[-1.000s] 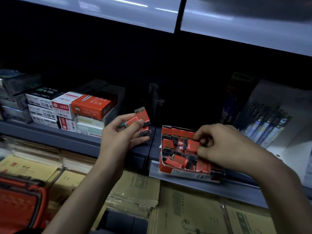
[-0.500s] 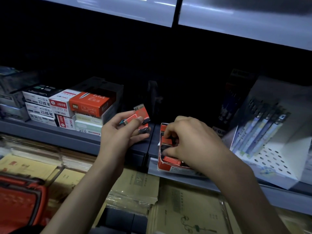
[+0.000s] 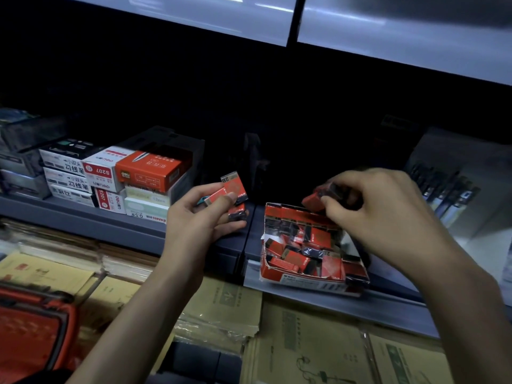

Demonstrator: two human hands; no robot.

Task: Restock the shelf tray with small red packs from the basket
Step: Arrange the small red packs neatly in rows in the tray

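A torn red cardboard tray (image 3: 310,282) stands on the dark shelf, with several small red packs lying jumbled inside it. My right hand (image 3: 379,217) hovers above the tray's far edge, its fingers pinching one small red pack (image 3: 313,200). My left hand (image 3: 202,217) is held to the left of the tray, just above the shelf edge, and grips a few small red packs (image 3: 234,188) fanned between thumb and fingers. The red basket (image 3: 30,336) sits at the bottom left corner, its contents out of view.
Stacked white and orange stationery boxes (image 3: 116,176) fill the shelf to the left. A white pen display (image 3: 454,195) stands at the right. Brown paper envelopes (image 3: 221,303) lie stacked on the level below. A lit shelf panel (image 3: 388,26) runs overhead.
My right hand has lifted out of the tray's left part and risen over its back edge with one red pack pinched. My left hand has kept its packs and hardly moved.
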